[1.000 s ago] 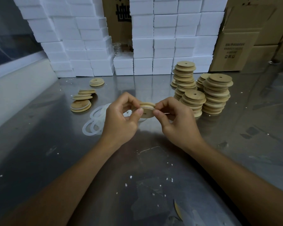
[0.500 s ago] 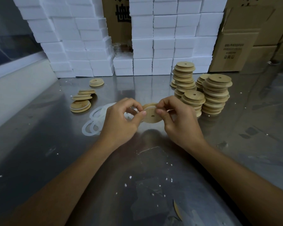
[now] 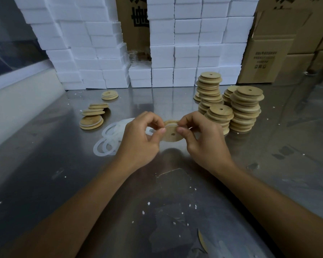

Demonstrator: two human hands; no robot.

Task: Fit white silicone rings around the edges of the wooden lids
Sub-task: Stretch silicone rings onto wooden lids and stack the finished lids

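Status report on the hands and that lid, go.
Left hand and right hand both pinching wooden lid. Silicone ring partly seated. Nothing in the way.

Left hand point(image 3: 140, 140), right hand point(image 3: 203, 140): bare, forearms bare (no sleeves, gloves, jewellery in view).

White foam blocks point(image 3: 104, 53) and cardboard boxes point(image 3: 268, 60) stacked behind the metal table point(image 3: 45, 174).
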